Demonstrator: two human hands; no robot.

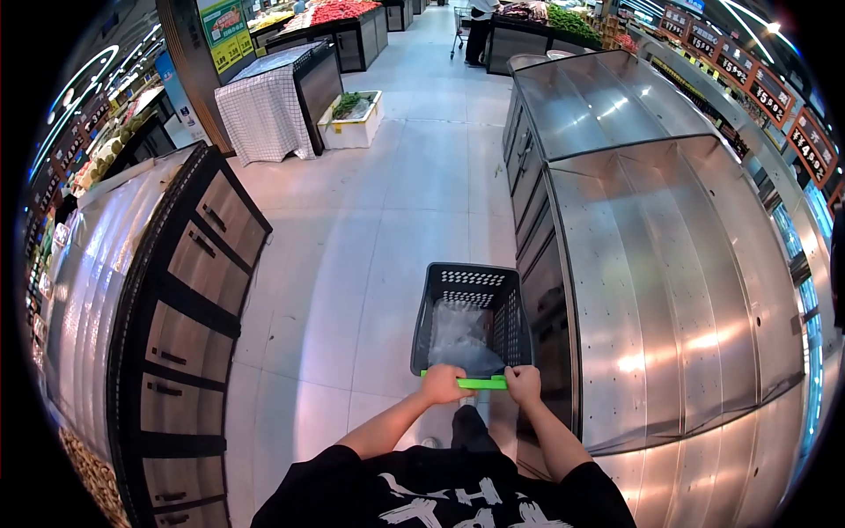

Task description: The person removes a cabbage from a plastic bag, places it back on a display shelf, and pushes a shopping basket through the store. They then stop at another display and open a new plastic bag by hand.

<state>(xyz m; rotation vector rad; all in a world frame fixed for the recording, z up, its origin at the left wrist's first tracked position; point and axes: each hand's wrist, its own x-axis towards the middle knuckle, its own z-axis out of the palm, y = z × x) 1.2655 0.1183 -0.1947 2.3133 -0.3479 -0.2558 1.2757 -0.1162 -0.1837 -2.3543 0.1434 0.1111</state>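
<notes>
Both my hands are wrapped round the bright green handle (481,384) of a dark grey shopping basket (510,321) with slotted walls. My left hand (443,385) grips the handle's left end. At its right end is my right hand (525,385), fingers closed over it. Inside the basket, toward my side, lies a clear plastic bag (459,336); its contents are hard to make out. The basket is in front of my legs, close beside the metal display counter on the right.
A stepped metal display counter (660,290) runs along the right. To the left stands a cabinet (189,343) with dark-framed doors. A tiled aisle (396,202) leads ahead. Farther on are a white box (352,121) of greens, a cloth-draped stand (264,114) and a person (480,31) beside a cart.
</notes>
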